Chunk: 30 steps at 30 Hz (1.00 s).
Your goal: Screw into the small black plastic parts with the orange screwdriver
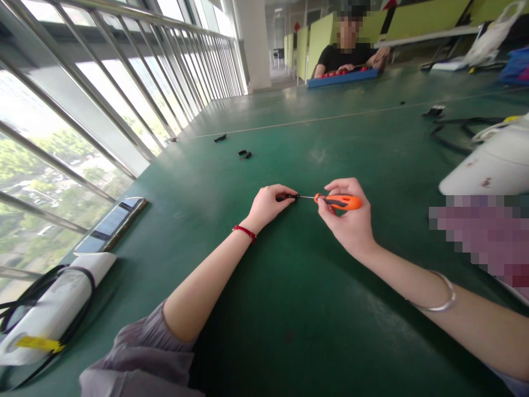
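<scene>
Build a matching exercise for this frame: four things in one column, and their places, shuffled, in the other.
Things:
1. orange-handled screwdriver
2. small black plastic part
3. red cord bracelet
4. thin silver metal bangle

Places:
A. on the right forearm
B. pinched in the left hand
C. held in the right hand
D. around the left wrist

Pairs: 1-C, 2-B, 3-D, 4-A
</scene>
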Available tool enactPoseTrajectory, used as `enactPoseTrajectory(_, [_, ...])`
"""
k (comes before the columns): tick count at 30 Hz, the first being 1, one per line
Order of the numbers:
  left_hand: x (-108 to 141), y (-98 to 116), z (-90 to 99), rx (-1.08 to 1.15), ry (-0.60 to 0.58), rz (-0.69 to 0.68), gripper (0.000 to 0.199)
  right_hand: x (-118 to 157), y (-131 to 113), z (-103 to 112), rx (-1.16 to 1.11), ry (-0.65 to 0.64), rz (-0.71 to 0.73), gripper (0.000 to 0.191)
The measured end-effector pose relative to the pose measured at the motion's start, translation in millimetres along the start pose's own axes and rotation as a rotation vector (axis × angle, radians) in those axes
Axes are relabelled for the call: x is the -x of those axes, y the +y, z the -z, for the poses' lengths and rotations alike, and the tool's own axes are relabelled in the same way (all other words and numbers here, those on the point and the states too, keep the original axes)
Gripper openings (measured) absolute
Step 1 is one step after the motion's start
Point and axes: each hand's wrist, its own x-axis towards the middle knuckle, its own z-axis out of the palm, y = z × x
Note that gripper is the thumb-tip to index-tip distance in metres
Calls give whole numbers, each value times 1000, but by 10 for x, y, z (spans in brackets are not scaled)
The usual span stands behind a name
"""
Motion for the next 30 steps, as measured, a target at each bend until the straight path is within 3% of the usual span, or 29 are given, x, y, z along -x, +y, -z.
enactPoseTrajectory(8, [2,17,8,-5,-3,-8,18,11,-31,29,48,-66,-44,10])
enactPoseTrajectory(15, [3,15,8,-13,-8,3,19,-3,-39,20,26,19,12,20])
enactPoseTrajectory(27, [1,10,3,-15,-8,-7,18,3,-39,43,48,-118,14,5])
enactPoseTrajectory(30, [4,18,7,-13,-8,-8,18,2,-34,46,60,-105,6,12])
